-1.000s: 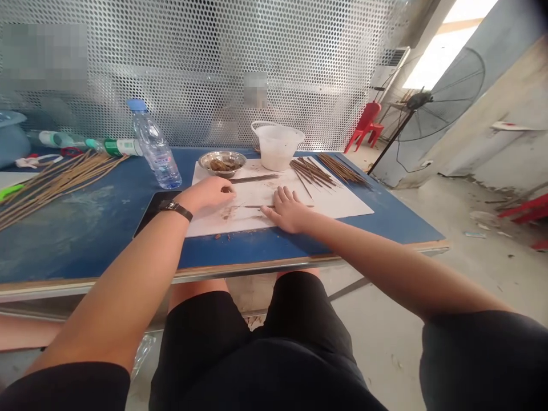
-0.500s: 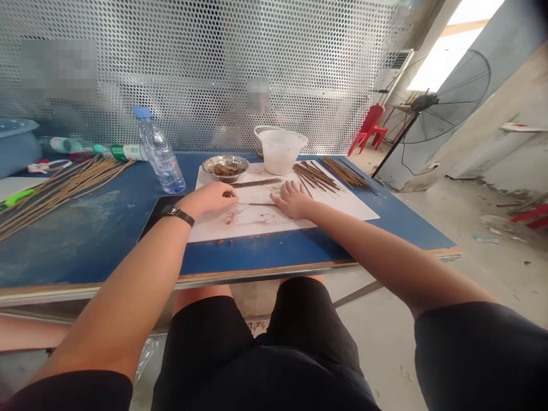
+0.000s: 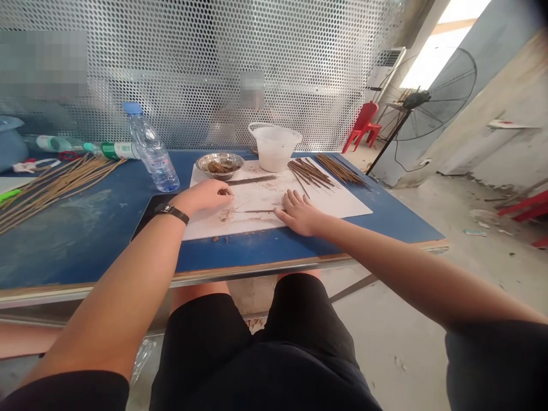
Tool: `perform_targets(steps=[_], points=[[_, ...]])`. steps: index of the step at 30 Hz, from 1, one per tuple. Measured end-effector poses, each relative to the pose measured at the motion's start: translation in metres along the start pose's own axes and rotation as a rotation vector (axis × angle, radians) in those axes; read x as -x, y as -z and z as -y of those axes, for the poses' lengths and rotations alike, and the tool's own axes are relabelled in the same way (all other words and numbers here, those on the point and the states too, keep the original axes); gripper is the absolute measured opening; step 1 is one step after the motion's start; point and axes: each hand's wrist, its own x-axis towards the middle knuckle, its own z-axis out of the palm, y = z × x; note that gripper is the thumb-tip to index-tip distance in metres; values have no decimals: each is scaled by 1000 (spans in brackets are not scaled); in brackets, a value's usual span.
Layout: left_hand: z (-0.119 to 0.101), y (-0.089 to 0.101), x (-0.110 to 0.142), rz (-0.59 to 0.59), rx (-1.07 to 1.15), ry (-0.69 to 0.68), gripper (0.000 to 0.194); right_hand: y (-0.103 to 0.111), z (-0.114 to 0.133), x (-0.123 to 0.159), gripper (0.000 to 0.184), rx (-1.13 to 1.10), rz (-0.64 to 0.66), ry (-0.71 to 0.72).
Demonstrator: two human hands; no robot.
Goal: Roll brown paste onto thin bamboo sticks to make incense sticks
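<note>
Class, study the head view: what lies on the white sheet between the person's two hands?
Head view: a thin brown stick lies on the white sheet between the left hand and right hand, brown crumbs beside it.

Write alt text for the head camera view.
The left hand and right hand rest on a white sheet on a blue table, each near a thin brown stick. A steel bowl and loose brown sticks lie beyond them.

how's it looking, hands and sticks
left hand resting on white sheet, just below a thin brown stick; right hand at the end of a second stick; steel bowl of brown pieces beyond left hand
</note>
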Motion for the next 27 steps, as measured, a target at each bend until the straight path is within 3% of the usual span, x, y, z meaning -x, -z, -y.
perform_targets(steps=[6,9,12,18,20,23,27], points=[[3,-1,0,61,32,9,36,32,-17,-53,91,-193,-280,75],[2,-3,0,53,32,3,37,50,-16,-69,89,-396,-486,127],[0,-4,1,47,42,-16,37,53,-16,-79,80,-597,-683,137],[-12,-10,-2,24,6,-106,39,47,-57,-89,31,-662,-951,71],[-15,-12,-3,-9,-11,-118,38,47,-78,-94,15,-671,-1012,40],[-20,-14,-4,-26,-12,-107,27,48,-99,-101,19,-691,-1024,29],[-24,-16,-2,-38,-59,-123,22,48,-102,-105,22,-653,-1028,-2]])
